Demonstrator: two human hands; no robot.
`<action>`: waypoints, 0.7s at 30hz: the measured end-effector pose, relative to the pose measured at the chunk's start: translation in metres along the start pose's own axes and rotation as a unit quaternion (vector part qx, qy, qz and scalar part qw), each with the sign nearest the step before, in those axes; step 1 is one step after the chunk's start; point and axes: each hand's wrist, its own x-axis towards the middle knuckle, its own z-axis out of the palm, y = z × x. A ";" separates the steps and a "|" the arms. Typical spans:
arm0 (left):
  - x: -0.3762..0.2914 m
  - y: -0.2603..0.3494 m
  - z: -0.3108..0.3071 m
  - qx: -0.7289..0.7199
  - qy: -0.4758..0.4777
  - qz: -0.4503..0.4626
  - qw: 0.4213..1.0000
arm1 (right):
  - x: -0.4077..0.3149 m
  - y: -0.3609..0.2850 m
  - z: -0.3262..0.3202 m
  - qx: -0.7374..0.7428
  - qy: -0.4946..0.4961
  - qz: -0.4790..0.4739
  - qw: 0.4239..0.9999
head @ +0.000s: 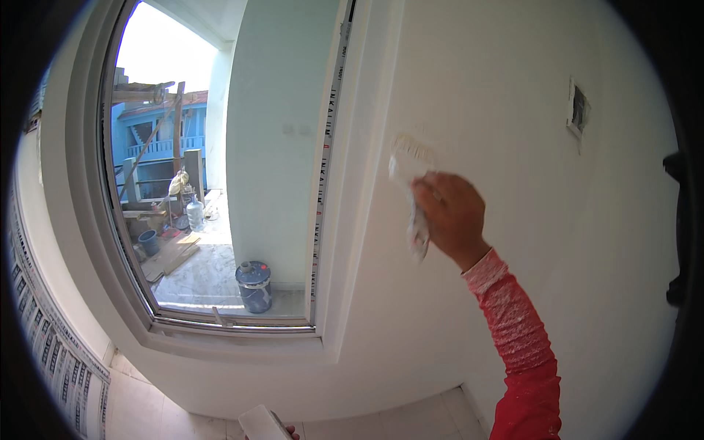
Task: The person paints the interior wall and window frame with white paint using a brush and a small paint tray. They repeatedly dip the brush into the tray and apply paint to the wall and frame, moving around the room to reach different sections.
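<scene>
My right hand [454,217], in a red sleeve dusted with white, grips a paintbrush [410,165] coated in white paint. Its bristles point up and rest at or just off the white wall [495,137], right of the window's moulded surround; contact is hard to tell. The brush handle hangs below my fingers. At the bottom edge, only the fingertips of my left hand [292,433] show, holding a pale flat-sided object [264,423], perhaps a container, mostly cut off by the picture's rim.
A glass window [275,181] with a taped metal frame is at left. Beyond the glass stand a paint bucket [254,289], a water jug [195,213] and boards [173,254]. An open electrical box [577,110] is set in the wall at right. Pale floor tiles [374,426] lie below.
</scene>
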 end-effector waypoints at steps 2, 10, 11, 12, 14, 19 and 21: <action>0.002 0.002 -0.002 0.001 -0.003 -0.006 1.000 | -0.061 -0.052 0.004 0.009 -0.028 -0.040 0.999; 0.010 0.009 0.001 0.032 0.032 -0.019 0.999 | -0.129 -0.117 -0.034 0.281 -0.360 0.027 0.889; 0.011 0.010 0.004 0.028 0.038 -0.025 0.999 | -0.108 -0.098 -0.026 0.251 -0.361 0.018 0.898; 0.011 0.009 0.007 0.029 0.054 -0.021 0.998 | -0.084 -0.074 -0.021 0.239 -0.311 0.023 0.919; 0.012 0.008 0.011 0.031 0.079 -0.009 0.996 | -0.027 -0.020 -0.018 0.309 -0.277 0.126 0.901; 0.015 0.020 0.011 0.060 0.018 -0.021 0.998 | 0.128 0.085 -0.025 0.147 -0.058 0.142 0.977; 0.015 0.025 0.009 0.029 -0.010 -0.035 0.999 | 0.169 0.107 -0.030 0.059 0.051 0.130 0.988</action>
